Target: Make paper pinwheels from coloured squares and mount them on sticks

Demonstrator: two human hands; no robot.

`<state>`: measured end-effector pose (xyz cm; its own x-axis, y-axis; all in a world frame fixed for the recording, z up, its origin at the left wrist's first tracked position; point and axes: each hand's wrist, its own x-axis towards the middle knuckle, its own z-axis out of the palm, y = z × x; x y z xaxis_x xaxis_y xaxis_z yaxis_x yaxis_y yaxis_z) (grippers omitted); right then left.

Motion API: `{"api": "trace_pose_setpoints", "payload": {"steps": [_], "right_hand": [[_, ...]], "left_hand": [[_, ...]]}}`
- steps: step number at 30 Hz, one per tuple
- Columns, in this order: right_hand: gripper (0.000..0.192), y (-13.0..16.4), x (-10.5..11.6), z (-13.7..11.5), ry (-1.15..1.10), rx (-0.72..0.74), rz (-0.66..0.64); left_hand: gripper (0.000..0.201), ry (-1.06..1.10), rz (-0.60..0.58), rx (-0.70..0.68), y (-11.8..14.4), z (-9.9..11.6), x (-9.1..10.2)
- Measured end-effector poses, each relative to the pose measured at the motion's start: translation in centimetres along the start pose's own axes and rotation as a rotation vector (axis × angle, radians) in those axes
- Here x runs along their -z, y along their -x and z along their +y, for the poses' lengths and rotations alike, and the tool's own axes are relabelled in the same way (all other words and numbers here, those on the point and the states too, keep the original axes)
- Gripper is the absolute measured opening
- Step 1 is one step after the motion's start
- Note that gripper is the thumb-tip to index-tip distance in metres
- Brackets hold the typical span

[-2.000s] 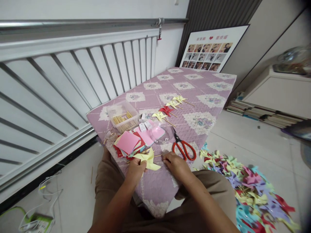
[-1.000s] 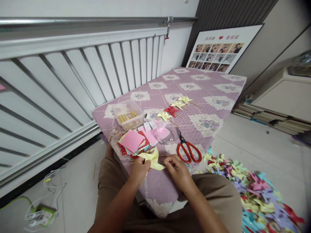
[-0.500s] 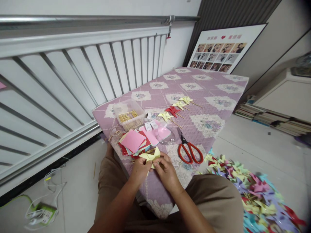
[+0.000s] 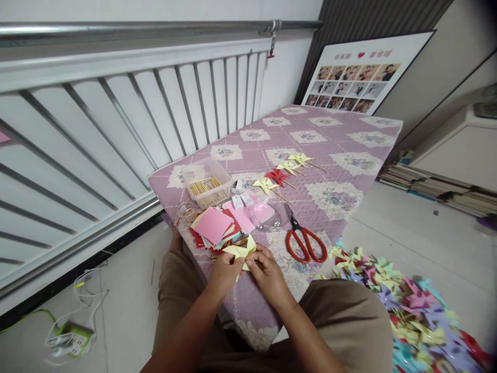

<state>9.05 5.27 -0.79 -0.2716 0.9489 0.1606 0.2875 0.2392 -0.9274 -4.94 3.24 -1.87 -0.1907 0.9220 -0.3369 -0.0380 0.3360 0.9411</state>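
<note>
Head view: holds a pale yellow paper pinwheel [image 4: 241, 250] low over the near corner of a cloth-covered table [image 4: 248, 313], in front of a loose stack of coloured squares [image 4: 213, 226] with pink on top. Clamps one side of it between thumb and fingers of the left hand [image 4: 225, 272]; pinches it near the middle with thumb and forefinger of the right hand [image 4: 268, 274], fingertips close together, too small in view to tell whether touching each other. Sits with brown-trousered knees [image 4: 345, 316] to either side of the table corner.

Has, past the stack, a clear plastic box [image 4: 217, 199] of thin wooden sticks [image 4: 205, 185]; next to the stack, pink sheets [image 4: 239, 214] partly under a clear rounded plastic piece [image 4: 266, 216], plus small white boxes [image 4: 241, 200]. Has red-handled scissors [image 4: 296, 225] near the right hand, blades pointing away. Faces, farther across the cloth, a slanting row of one red pinwheel [image 4: 277, 176] and three yellow pinwheels [image 4: 265, 186], all lying on sticks.

Works beside a white radiator [image 4: 135, 129] at left, with a heap of multicoloured pinwheels [image 4: 417, 311] on the floor at right and a framed photo board [image 4: 351, 77] leaning behind the far end.
</note>
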Motion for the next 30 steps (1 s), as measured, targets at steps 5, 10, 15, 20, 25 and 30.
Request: {"api": "trace_pose_setpoints", "payload": {"steps": [5, 10, 15, 20, 25, 30], "right_hand": [[0.014, -0.2, 0.2, -0.2, -0.024, -0.029, -0.025], [0.016, -0.6, 0.6, -0.9, -0.054, -0.04, -0.076], [0.01, -0.5, 0.2, -0.4, -0.166, -0.155, -0.031], [0.028, -0.4, -0.6, 0.5, -0.275, -0.211, 0.059], [0.061, -0.7, -0.3, 0.0, -0.333, -0.213, 0.005], [0.019, -0.9, 0.7, -0.8, -0.234, -0.203, -0.125]], "left_hand": [[0.019, -0.042, 0.01, -0.017, -0.1, -0.3, 0.1], [0.019, -0.038, 0.022, -0.039, -0.1, -0.5, -0.1], [0.02, -0.013, 0.031, -0.015, 0.0, -0.1, -0.4], [0.017, -0.024, 0.024, -0.032, -0.1, -0.3, -0.3], [0.016, -0.068, 0.032, -0.041, -0.1, -0.4, -0.2], [0.019, -0.059, 0.019, -0.044, 0.0, -0.2, -0.1]]}}
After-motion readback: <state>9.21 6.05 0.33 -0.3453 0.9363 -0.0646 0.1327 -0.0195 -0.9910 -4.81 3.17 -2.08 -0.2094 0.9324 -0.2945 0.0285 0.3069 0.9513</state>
